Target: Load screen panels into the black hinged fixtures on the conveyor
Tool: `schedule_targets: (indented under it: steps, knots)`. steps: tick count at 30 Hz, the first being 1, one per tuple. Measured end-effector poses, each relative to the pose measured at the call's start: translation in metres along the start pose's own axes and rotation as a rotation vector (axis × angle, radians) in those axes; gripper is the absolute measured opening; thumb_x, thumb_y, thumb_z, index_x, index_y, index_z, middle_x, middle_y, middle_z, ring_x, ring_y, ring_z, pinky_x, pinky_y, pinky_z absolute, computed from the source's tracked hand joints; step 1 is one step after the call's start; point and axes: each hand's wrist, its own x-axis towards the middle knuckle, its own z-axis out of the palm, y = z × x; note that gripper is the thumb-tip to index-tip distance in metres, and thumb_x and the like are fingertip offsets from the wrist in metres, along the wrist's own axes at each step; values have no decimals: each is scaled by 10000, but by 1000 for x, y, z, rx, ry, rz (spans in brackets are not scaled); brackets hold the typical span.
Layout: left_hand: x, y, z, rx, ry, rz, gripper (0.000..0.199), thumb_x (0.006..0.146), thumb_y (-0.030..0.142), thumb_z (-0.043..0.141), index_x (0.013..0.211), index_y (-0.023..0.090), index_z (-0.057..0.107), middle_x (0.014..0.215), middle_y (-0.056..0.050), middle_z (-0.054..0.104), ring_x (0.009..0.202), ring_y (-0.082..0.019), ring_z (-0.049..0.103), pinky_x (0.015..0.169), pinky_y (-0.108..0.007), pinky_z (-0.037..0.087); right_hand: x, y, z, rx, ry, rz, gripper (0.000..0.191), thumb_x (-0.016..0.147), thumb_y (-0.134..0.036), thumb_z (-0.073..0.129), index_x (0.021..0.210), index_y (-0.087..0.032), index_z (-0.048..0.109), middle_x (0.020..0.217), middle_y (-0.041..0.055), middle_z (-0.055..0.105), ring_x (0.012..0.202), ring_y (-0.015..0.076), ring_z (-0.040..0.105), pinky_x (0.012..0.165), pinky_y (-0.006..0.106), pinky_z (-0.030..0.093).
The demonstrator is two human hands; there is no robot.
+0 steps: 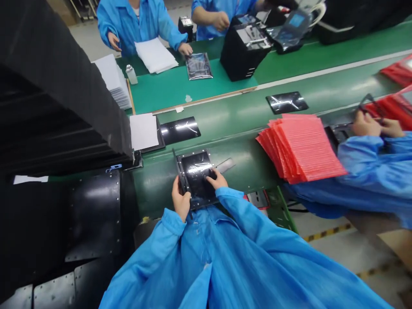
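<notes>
A black panel (197, 171) with a glossy face and small studs along its edges lies at the near edge of the green bench (247, 159), close to my body. My left hand (180, 199) grips its left side, fingers partly hidden behind a narrow raised black edge. On the right part of the glossy face rests my right hand (217, 178), thumb and fingers drawn together; whether they pinch anything is too small to tell. Just beyond that hand a grey, blade-like piece (225, 165) lies on the bench.
Tall black stacks (58, 94) rise at the left. Beyond my hands are white sheets (143, 131) and glossy black plates (180, 130) (287, 102). Red bubble sleeves (302, 148) are piled at the right, beside a co-worker's hands (370, 125). Two people stand across the bench near a black stack (243, 51).
</notes>
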Motion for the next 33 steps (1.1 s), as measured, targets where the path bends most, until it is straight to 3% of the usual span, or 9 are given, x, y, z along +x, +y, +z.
schedule_targets:
  steps: [5, 10, 14, 16, 19, 23, 26, 29, 33]
  knots:
    - [8, 5, 4, -12, -100, -31, 762, 577, 31, 479, 1332, 117, 422, 1315, -110, 527, 1210, -224, 507, 1034, -309, 410, 24, -2, -15, 245, 10, 241, 705, 527, -284, 753, 1185, -118, 564, 1006, 107, 659, 1000, 282, 608, 898, 402, 480]
    - [26, 2, -51, 133, 2, -160, 680, 584, 104, 493, 1263, 129, 497, 1243, -96, 588, 1131, -239, 568, 964, -327, 464, 34, -4, -20, 343, -71, 262, 561, 538, -288, 740, 1060, -125, 615, 721, 37, 655, 767, 251, 647, 761, 391, 523]
    - [43, 9, -87, 441, 183, -220, 521, 632, 196, 573, 1137, 67, 569, 1181, -188, 600, 1176, -337, 524, 1013, -473, 396, 45, -8, -19, 435, -177, 195, 446, 542, -329, 721, 949, -168, 635, 620, 3, 637, 683, 238, 645, 706, 387, 530]
    - [40, 12, -80, 521, 308, -155, 661, 624, 238, 640, 1240, 52, 487, 1353, -231, 451, 1343, -349, 318, 1117, -500, 219, 48, -7, -21, 469, -229, 158, 413, 542, -398, 717, 886, -184, 635, 625, 8, 646, 681, 243, 645, 706, 396, 528]
    - [21, 11, -40, 595, 401, -83, 859, 597, 318, 720, 1344, 72, 377, 1493, -216, 236, 1421, -299, 100, 1162, -439, 47, 44, -3, -26, 517, -279, 119, 472, 548, -525, 696, 867, -184, 626, 671, 36, 670, 709, 250, 646, 730, 400, 521]
    - [-7, -3, 30, 190, 188, -390, 784, 544, 489, 775, 1176, 84, 547, 1336, -222, 482, 1304, -333, 391, 1095, -432, 299, 32, -9, -33, 633, -318, 58, 692, 607, -643, 634, 1096, -155, 584, 676, 49, 675, 730, 253, 644, 739, 404, 514]
    - [-23, -3, 58, -97, 148, -585, 749, 451, 556, 807, 999, 80, 622, 1029, -194, 667, 1016, -334, 617, 912, -447, 473, 54, -34, -42, 611, -467, -86, 661, 661, -693, 560, 1071, -178, 615, 846, 99, 696, 885, 274, 635, 830, 429, 489]
    - [-42, 20, 46, -22, 382, -440, 641, 458, 540, 807, 897, 98, 657, 881, -144, 700, 864, -290, 655, 818, -409, 515, 109, -68, -49, 387, -469, -315, 659, 690, -751, 421, 936, -186, 653, 1103, 171, 633, 1135, 336, 521, 957, 506, 393]
    - [-88, 86, -20, 335, 706, -101, 393, 594, 501, 726, 751, 142, 694, 746, -93, 700, 763, -260, 652, 752, -365, 529, 181, -99, -24, -163, -254, -297, 779, 601, -714, 516, 1112, -131, 590, 1190, 317, 514, 1218, 461, 403, 938, 632, 307]
